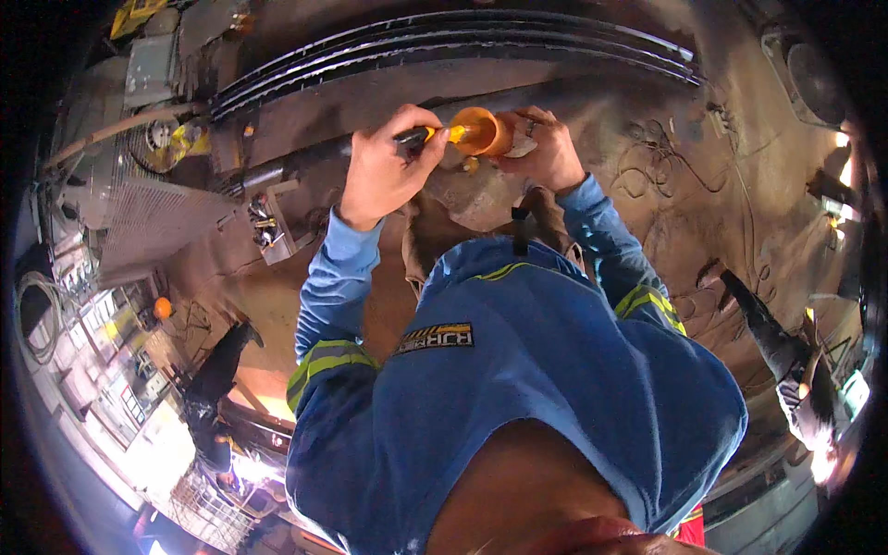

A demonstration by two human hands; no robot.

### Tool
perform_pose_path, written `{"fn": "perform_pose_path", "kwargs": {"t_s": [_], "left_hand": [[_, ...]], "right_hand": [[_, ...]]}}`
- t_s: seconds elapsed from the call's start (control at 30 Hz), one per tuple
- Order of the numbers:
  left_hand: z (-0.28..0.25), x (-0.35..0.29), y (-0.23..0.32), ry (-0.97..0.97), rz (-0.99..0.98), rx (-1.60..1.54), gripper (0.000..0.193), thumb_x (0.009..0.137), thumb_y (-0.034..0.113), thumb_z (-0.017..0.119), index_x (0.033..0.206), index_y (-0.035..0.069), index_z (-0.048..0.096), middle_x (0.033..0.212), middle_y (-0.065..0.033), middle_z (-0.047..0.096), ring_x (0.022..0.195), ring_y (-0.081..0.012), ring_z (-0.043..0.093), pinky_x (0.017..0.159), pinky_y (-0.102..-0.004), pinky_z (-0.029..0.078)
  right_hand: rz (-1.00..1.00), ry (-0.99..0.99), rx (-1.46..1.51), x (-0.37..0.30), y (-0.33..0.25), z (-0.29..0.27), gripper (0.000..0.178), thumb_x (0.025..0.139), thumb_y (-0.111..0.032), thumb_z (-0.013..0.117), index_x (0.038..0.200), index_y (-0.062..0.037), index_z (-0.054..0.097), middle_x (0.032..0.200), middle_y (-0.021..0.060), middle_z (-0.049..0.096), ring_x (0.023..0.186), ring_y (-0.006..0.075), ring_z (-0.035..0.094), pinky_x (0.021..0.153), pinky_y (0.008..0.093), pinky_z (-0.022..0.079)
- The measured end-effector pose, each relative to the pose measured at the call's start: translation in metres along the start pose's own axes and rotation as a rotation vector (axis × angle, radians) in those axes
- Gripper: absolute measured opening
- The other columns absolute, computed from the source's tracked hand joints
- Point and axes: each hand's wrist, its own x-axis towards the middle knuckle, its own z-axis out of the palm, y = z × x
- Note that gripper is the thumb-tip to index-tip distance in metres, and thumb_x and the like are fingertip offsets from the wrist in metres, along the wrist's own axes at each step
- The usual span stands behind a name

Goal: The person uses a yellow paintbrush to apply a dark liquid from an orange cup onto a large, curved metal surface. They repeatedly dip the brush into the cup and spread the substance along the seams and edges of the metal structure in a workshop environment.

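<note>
The orange cup point(499, 137) is grasped from its right by the right hand point(549, 153); at the cup's left, a black-and-yellow tool point(413, 136) is pinched by the left hand point(388, 169), its long axis pointed sideways at the cup's mouth.

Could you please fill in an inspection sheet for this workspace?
Surface: brown floor, stained-looking and uneven in tone.
Things in hand: orange cup, opening turned toward the left hand; black-and-yellow tool, its yellow end at that opening.
Clutter: long dark bars beyond the hands; box of small items on the left.
Hands: left hand grips the tool; right hand grips the cup.
Cables: loose cables in loops on the floor, right side.
Surroundings: one co-worker lower left, beside a bright glare; another person at right.
</note>
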Motion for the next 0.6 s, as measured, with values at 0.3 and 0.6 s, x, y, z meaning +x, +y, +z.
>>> {"fn": "perform_pose_path", "kwargs": {"t_s": [0.3,0.6], "left_hand": [[-0.132,-0.041,-0.181,0.407,-0.369,-0.657,0.012,0.092,0.01,0.06,0.095,-0.001,0.056,0.068,-0.0103,0.06,0.056,-0.0168,0.058,0.053,-0.0289,0.046],[-0.259,-0.039,-0.301,-0.044,-0.017,-0.227,0.012,0.086,0.005,0.069,0.096,0.001,0.064,0.083,-0.0052,0.066,0.076,-0.0106,0.062,0.068,-0.0249,0.049]], "right_hand": [[-0.091,0.092,-0.14,0.107,-0.044,0.169,0.059,0.058,-0.025,0.085,0.112,-0.01,0.066,0.106,0.0125,0.066,0.097,0.0324,0.062,0.088,0.0397,0.048],[0.111,0.103,-0.14,0.175,-0.121,0.328,0.063,0.056,-0.027,0.085,0.114,-0.0102,0.067,0.11,0.0107,0.064,0.096,0.0315,0.063,0.086,0.0399,0.049]]}}
